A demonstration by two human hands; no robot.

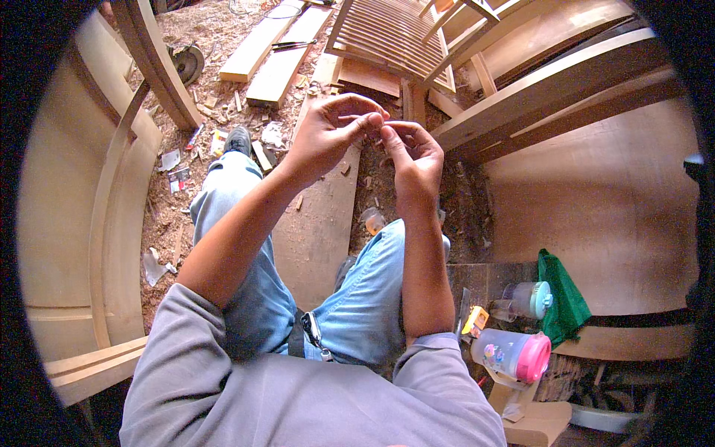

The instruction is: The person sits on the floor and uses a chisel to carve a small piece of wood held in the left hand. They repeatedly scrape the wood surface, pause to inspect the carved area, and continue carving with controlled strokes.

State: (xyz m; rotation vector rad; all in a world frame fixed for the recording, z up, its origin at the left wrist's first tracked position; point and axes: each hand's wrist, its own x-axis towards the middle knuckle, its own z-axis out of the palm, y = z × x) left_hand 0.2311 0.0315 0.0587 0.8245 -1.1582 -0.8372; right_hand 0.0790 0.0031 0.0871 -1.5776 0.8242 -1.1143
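Both of my hands meet in front of me, raised above a wooden board (316, 238) that lies between my legs. My left hand (331, 134) pinches with thumb and forefinger, its fingertips almost touching those of the other hand. My right hand (413, 153) is pinched too, thumb against forefinger, the remaining fingers curled. Whatever sits between the fingertips is too small to make out. Under my hands, wood shavings and scraps cover the ground.
Two light planks (287, 63) lie ahead on shavings, near a slatted wooden frame (387, 37). A circular blade tool (188, 63) is at the far left. On my right stand a pink-lidded jug (514, 356), a teal-lidded container (525, 299) and a green bag (562, 298). Wooden panels (588, 208) flank me.
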